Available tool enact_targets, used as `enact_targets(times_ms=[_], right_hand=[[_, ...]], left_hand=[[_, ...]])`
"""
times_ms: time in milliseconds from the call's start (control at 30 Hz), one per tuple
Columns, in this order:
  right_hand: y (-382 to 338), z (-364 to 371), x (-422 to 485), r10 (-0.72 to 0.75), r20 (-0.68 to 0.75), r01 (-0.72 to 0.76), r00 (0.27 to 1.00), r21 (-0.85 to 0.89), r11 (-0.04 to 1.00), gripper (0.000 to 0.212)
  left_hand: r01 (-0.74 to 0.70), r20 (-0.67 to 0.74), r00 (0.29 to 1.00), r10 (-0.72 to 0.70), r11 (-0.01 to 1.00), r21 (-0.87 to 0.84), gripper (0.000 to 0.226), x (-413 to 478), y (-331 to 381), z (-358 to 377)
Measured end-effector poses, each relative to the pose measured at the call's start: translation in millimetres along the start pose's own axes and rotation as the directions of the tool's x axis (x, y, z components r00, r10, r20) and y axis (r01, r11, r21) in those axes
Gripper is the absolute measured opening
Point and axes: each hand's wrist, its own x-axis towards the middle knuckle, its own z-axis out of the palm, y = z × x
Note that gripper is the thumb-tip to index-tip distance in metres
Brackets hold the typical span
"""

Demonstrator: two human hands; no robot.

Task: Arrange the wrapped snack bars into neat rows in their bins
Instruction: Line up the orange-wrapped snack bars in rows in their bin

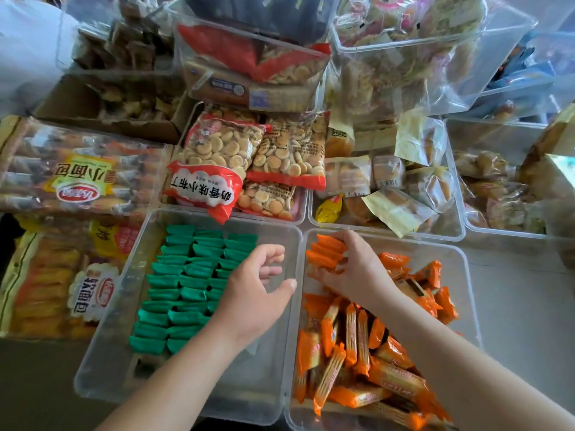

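Landmark for all positions: orange-bar bin (466, 276), a clear plastic bin, nearest the camera on the right.

- Orange-bar bin contents: most of the loose orange bars (367, 353) lie in a jumbled heap across the near and right parts, pointing every way, some on top of others.
- In the bin's far-left corner, a few lined-up orange bars (323, 251) sit side by side, parallel and touching.
- Right hand (354, 269): inside the orange-bar bin at that far-left corner. Fingers close together and curled down over the lined-up orange bars, gripping them from above. Thumb hidden under the palm.
- Green-bar bin (255, 387): clear, wall to wall with the orange-bar bin on its left. The green bars (186, 281) fill its left and middle in three tidy columns of many rows. The strip next to the orange-bar bin shows bare floor.
- Left hand (258, 287): over that bare strip, just left of the shared wall. Fingers loosely curled, thumb spread away from them, nothing held. Contact with the green bars cannot be determined.
- Beyond the orange-bar bin: a clear bin of wrapped buns (385, 233).
- Beyond and to the left: red bags of small round biscuits (214, 163).
- Far left: large packs of bread (68, 181).
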Motion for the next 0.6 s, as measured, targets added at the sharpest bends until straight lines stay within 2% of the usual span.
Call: enact_targets(times_ms=[100,200,267,367,433,500,600], right_hand=[[9.1,16.1,-7.7,-0.016,-0.085,0.021,0.996,0.053,0.998,0.062],[20.5,20.9,-17.0,0.081,-0.029,-0.075,0.996,0.154,0.985,0.059],[29.3,21.3,-17.6,0.071,0.041,-0.073,0.997,0.034,0.997,0.061],[35.8,20.3,-14.3,0.014,0.045,-0.005,0.999,-0.196,0.981,0.065],[31.2,18.4,-9.9,0.033,0.058,-0.015,0.998,-0.290,0.957,0.064],[27.9,22.0,-6.5,0.037,0.079,-0.019,0.996,-0.225,0.974,0.064],[26.0,27.1,-8.5,0.135,-0.023,-0.137,0.991,-0.071,0.988,0.062]], left_hand=[[-0.009,-0.003,1.000,0.009,1.000,0.007,0.049,-1.6,-5.1,3.8],[-0.008,0.001,1.000,0.008,1.000,0.025,0.048,-2.3,-8.6,8.1],[-0.004,0.018,1.000,0.003,0.998,0.057,0.048,-1.2,-10.1,11.6],[0.002,0.052,0.999,-0.009,0.991,0.137,0.049,0.8,-12.0,18.9],[0.007,0.066,0.998,-0.020,0.982,0.189,0.051,3.2,-11.8,23.5],[0.001,0.078,0.997,-0.020,0.972,0.236,0.052,4.6,-11.2,26.6],[-0.022,0.085,0.996,-0.001,0.961,0.276,0.051,4.5,-10.3,28.6]])
